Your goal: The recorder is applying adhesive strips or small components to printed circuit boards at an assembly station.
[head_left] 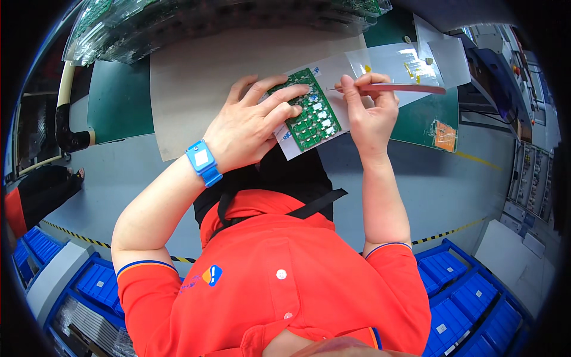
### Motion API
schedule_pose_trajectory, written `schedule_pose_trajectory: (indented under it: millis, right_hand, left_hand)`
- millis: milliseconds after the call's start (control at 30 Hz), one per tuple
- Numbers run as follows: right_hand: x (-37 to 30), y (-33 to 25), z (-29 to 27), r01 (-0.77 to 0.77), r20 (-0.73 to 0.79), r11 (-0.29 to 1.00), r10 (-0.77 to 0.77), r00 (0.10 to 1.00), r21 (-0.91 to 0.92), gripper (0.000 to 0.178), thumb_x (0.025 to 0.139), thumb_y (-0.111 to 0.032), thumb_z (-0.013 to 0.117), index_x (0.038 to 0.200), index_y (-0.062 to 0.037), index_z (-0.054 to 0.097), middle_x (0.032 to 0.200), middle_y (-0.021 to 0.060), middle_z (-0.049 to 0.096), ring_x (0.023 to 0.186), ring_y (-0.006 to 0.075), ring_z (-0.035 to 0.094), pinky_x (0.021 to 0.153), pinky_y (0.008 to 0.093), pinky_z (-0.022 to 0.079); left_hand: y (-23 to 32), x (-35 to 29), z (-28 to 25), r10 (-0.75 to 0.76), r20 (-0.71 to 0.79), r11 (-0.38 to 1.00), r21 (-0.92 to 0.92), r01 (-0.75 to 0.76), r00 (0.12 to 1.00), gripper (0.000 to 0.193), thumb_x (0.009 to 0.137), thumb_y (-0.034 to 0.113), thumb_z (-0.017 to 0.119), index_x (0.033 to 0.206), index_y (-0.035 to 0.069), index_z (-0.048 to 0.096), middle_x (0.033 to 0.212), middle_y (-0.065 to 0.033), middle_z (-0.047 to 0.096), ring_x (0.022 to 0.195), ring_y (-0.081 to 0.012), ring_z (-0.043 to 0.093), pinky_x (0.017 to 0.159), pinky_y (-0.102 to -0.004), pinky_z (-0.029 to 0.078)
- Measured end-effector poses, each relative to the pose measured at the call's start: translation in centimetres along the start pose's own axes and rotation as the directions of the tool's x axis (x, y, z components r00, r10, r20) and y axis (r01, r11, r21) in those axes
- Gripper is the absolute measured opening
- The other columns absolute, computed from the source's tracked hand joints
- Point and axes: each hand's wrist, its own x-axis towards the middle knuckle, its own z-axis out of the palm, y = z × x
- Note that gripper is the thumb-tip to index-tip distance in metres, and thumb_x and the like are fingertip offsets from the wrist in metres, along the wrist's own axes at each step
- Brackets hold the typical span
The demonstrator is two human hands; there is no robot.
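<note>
A green circuit board (313,113) with rows of white and silver parts lies tilted on a white sheet (289,149) with blue print near the table's front edge. My left hand (254,116) holds the board, its bent fingers spread over the left and upper part and hiding some of it. A blue wrist strap (203,163) circles my left wrist. Just right of the board, my right hand (372,113) is closed round a slim reddish-brown hand tool (410,88) with a fine metal tip. That tip points left at the board's right edge; whether it touches cannot be told.
A clear plastic sheet (392,65) with yellow bits lies beyond my right hand. Stacked circuit boards in clear trays (220,35) line the far side. An orange patch (444,136) marks the green table's right corner. Blue bins (449,321) stand behind me; another person's leg (50,190) shows left.
</note>
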Motion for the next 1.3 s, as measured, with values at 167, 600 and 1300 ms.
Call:
schedule_pose_trajectory:
  millis: [167,600,1300]
  right_hand:
    - [0.9,-1.6,-0.6,-0.055,-0.138,0.961,0.095,0.986,0.271,0.018,0.091,-0.010,0.068,0.092,-0.0075,0.050,0.083,0.0091,0.068,0.066,0.0091,0.061,0.064,0.0204,0.047]
    - [0.7,-1.3,3.6,-0.263,0.041,0.903,0.266,0.963,0.340,0.021,0.088,-0.008,0.071,0.092,-0.0050,0.050,0.082,0.0082,0.068,0.076,0.0118,0.067,0.066,0.0203,0.053]
    - [0.7,-0.8,3.8,-0.235,0.033,0.940,0.235,0.971,0.248,0.020,0.088,-0.006,0.070,0.093,-0.0037,0.050,0.082,0.0094,0.068,0.076,0.0128,0.068,0.069,0.0209,0.053]
  left_hand:
    - [0.0,0.0,-0.1,0.008,-0.013,1.000,-0.021,-0.009,1.000,0.048,0.070,0.007,0.074,0.113,0.014,0.054,0.145,-0.0014,0.041,0.133,-0.0277,0.038,0.110,-0.0492,0.028]
    - [0.1,-0.1,0.2,-0.060,-0.086,0.996,-0.071,0.054,0.994,0.040,0.072,0.009,0.073,0.109,0.017,0.059,0.138,-0.0116,0.040,0.131,-0.0331,0.037,0.110,-0.0477,0.030]
    - [0.1,0.1,0.3,-0.043,-0.100,0.997,-0.070,0.036,0.994,0.039,0.072,0.008,0.070,0.109,0.016,0.059,0.140,-0.0103,0.041,0.131,-0.0309,0.039,0.109,-0.0477,0.030]
